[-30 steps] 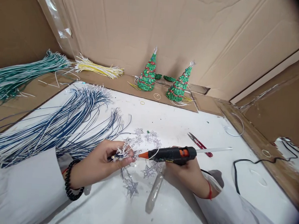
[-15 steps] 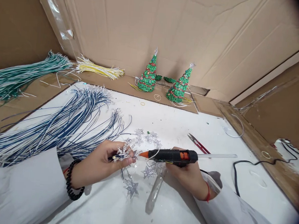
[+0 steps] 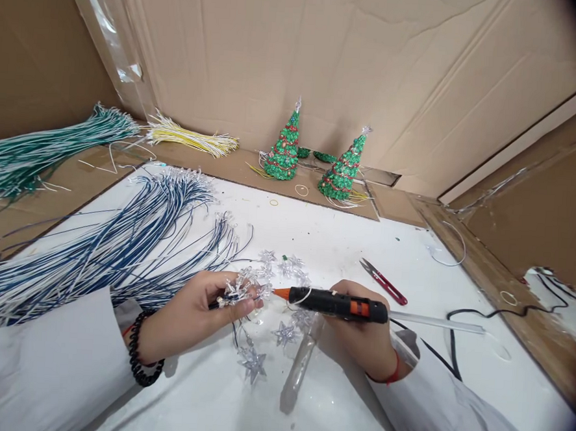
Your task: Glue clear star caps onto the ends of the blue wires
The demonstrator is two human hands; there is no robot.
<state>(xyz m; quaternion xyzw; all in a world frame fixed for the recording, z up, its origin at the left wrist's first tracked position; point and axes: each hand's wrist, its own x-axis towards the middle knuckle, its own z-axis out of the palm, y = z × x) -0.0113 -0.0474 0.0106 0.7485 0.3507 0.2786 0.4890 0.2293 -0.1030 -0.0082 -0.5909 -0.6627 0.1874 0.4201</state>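
Observation:
My left hand (image 3: 214, 299) is closed round a cluster of clear LED lights (image 3: 235, 289) on thin wires, with a clear plastic star (image 3: 262, 292) at the fingertips. In my right hand (image 3: 356, 333) is a black glue gun (image 3: 338, 304), pointing left; its orange nozzle is at the star. A long clear glue stick (image 3: 437, 322) sticks out of the gun's back. Below the hands, another clear star (image 3: 252, 364) hangs or lies on a dark wire; I cannot tell which. More clear stars (image 3: 285, 334) lie about the gun.
Blue and white wires (image 3: 120, 244) cover the table's left. Green wires (image 3: 53, 142) and yellow wires (image 3: 190, 135) lie behind. Two small Christmas trees (image 3: 283, 150) stand at the back. Red snips (image 3: 384, 282), a clear tube (image 3: 300, 372) and a black cord (image 3: 497, 313) are near my right hand.
The glue gun has shifted slightly right and tilted, its back end and glue stick lower. My left hand has hardly moved and still holds the lights.

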